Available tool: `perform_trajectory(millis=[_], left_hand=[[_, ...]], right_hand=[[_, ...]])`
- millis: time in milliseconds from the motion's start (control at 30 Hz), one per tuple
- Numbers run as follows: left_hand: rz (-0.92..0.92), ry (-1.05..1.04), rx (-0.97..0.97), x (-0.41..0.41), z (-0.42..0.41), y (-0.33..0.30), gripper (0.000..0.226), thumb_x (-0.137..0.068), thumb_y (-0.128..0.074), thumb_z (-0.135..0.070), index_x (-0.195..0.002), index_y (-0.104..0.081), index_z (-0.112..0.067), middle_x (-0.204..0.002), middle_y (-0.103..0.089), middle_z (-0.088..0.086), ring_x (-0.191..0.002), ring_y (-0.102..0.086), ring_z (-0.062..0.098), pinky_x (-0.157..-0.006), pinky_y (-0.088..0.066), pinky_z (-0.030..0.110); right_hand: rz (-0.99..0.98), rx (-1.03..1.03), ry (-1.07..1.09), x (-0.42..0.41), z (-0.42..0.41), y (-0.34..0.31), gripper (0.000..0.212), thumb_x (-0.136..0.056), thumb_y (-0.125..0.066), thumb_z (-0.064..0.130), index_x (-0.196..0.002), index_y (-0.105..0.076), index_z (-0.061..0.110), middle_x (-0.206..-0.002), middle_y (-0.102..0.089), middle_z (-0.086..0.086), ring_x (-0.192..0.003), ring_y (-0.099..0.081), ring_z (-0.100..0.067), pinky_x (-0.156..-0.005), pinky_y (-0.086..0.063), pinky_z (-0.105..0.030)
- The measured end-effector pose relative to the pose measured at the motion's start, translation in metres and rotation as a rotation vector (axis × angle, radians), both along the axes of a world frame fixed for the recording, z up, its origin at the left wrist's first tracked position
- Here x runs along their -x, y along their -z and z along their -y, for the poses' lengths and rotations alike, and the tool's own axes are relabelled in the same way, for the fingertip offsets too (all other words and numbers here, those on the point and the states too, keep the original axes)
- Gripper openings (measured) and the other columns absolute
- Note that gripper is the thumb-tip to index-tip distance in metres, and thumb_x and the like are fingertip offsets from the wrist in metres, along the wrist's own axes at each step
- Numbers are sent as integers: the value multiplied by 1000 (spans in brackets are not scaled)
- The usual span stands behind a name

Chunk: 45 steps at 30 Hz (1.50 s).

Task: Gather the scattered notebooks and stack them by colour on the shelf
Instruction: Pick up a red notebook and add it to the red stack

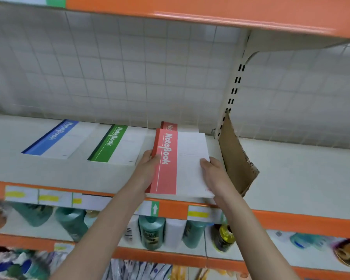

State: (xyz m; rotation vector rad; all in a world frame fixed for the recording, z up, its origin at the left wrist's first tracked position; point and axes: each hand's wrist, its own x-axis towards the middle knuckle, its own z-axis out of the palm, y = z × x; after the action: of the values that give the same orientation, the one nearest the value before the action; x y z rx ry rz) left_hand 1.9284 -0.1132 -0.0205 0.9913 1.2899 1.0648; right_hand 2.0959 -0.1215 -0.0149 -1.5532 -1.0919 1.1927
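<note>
Both hands (150, 164) (213, 171) around the red notebook (182, 164), one each side

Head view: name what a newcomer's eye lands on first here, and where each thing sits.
The eye goes first to the red notebook at the middle of the shelf, gripped by the left hand at its spine and the right hand at its white edge. Left of it lie a green notebook and a blue notebook; a torn cardboard piece leans to the right.
</note>
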Motion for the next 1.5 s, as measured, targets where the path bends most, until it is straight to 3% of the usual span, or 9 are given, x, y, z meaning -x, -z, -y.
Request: perform_trajectory(millis=[167, 300, 433, 633, 800, 933, 1100, 1333, 1500], left_hand=[[-50, -55, -10, -9, -15, -1, 37, -99, -40, -42, -132, -42, -25, -95, -65, -4, -80, -66, 15, -58, -50, 26], [-74, -93, -28, -11, -29, -2, 29, -99, -42, -41, -124, -45, -27, -98, -66, -3, -83, -67, 18, -64, -53, 31], [-107, -142, -58, -13, -46, -5, 16, -100, -43, -32, -114, -47, -28, -93, -66, -6, -74, -67, 13, -51, -51, 23], [-560, -128, -234, -21, -75, -11, 21, -99, -40, -35, -101, -56, -22, -89, -64, -6, -77, -63, 13, -66, -49, 25], [-784, -110, -241, -22, -98, -7, 33, -100, -34, -19, -100, -62, -1, -103, -62, 18, -80, -61, 27, -70, -48, 29], [-869, -159, -253, -22, -107, -5, 31, -98, -37, -16, -95, -62, 2, -94, -52, 16, -72, -51, 24, -68, -40, 29], [-905, -149, -243, -21, -113, 0, 29, -98, -38, -14, -94, -60, 4, -92, -45, 14, -75, -41, 22, -68, -32, 27], [-907, -137, -234, -17, -127, 6, 29, -99, -35, -13, -98, -59, 4, -100, -46, 16, -79, -44, 23, -72, -40, 29], [-868, -141, -223, -13, -132, 15, 31, -97, -34, -10, -99, -62, 2, -103, -51, 17, -79, -45, 19, -72, -39, 26]], right_hand=[[-24, 0, -10, -7, -16, -1, 21, -99, -38, 21, -87, -56, 18, -81, -61, -1, -67, -58, -15, -45, -39, -18], [8, -59, 28, -11, -30, 0, 16, -97, -41, 20, -98, -56, 13, -79, -56, 1, -65, -54, -14, -46, -36, -20], [-86, -144, 9, -12, -40, -1, 25, -95, -38, 6, -100, -63, 4, -81, -58, -10, -70, -51, -22, -54, -35, -24], [-13, -230, 87, -11, -60, 1, 43, -88, -34, -10, -86, -64, 20, -76, -65, 10, -64, -56, -3, -57, -44, -13], [124, -196, 144, -8, -86, 5, 32, -81, -35, -10, -85, -65, 2, -74, -60, -6, -70, -51, -19, -62, -35, -24], [253, -207, 150, -4, -98, 12, 29, -82, -38, -9, -95, -63, -8, -92, -66, -21, -87, -59, -37, -73, -50, -34], [323, -182, 171, -2, -103, 20, 36, -85, -41, -4, -116, -60, -2, -111, -63, -17, -106, -57, -33, -92, -48, -43], [374, -185, 184, 3, -109, 25, 30, -84, -41, -4, -108, -57, -10, -102, -62, -22, -93, -56, -37, -85, -48, -40], [373, -188, 180, 1, -113, 31, 20, -82, -43, -3, -94, -58, -10, -89, -59, -23, -85, -51, -40, -69, -40, -30]])
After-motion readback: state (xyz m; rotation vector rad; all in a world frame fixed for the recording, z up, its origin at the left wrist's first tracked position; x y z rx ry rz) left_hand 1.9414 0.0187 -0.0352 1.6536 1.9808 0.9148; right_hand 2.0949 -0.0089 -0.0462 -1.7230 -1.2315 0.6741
